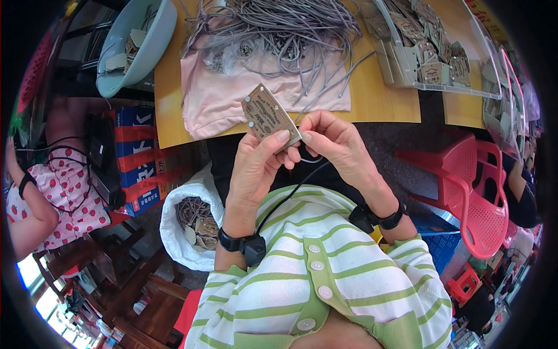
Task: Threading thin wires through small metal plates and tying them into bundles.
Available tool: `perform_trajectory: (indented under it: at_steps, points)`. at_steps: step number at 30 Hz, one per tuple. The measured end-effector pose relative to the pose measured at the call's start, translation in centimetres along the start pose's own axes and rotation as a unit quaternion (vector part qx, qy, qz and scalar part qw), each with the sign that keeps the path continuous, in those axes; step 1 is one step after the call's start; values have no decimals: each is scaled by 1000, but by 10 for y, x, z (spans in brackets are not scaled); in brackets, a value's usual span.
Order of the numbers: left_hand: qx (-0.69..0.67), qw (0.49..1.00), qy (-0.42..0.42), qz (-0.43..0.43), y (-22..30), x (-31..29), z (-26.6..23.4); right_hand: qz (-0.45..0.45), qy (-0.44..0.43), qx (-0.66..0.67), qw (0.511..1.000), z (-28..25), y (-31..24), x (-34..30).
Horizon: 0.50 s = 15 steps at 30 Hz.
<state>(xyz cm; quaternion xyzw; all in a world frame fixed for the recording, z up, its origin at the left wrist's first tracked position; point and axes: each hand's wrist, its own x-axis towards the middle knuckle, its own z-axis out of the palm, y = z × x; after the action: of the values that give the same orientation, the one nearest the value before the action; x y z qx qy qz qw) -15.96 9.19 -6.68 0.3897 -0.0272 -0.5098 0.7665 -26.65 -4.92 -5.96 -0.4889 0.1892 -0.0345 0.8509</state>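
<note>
A flat brown card [268,116] is held up near the front edge of the yellow tabletop [383,107], its upper end tilted to the left. It is roughly rectangular, with straight sides and rows of dark printing across its face. Small round pale spots sit near its edges, and a lighter, greyish rim shows along its right side. The left hand [256,160] is clamped on the card's lower end, thumb on the printed face. The right hand [336,142] has thumb and forefinger pinched together by the lower right corner; what lies between them I cannot tell. A thin pale cord [311,159] loops just below.
</note>
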Motion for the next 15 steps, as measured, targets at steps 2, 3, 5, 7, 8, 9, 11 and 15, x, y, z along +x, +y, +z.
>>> perform_trajectory:
  at_steps: [2, 3, 5, 7, 8, 9, 11, 15]
  points:
    - [-57, 997, -19, -42, -1, 0, -3, -47, 24, -21, 998, 4, 2, 2]
    - [-57, 997, -19, -42, -1, 0, -3, -47, 24, -21, 998, 4, 1, 1]
    - [-63, 997, -13, -51, -1, -1, -1, -32, 25, -51, 998, 5, -3, 0]
    - [-58, 997, -11, -40, -1, -1, 1, -32, 24, -61, 997, 1, -6, -2]
    - [-54, 998, -11, -30, -1, -1, 1, -31, 24, -73, 997, 0, -7, -2]
    - [-55, 998, -11, -31, -1, 0, 1, -30, 25, -73, 997, 1, -4, -2]
    - [-35, 999, 7, -21, -1, -1, 1, -158, 48, -150, 975, 1, 2, 0]
    - [-23, 1000, 11, -10, -1, -1, 2, -261, 69, -389, 881, 2, -10, 0]
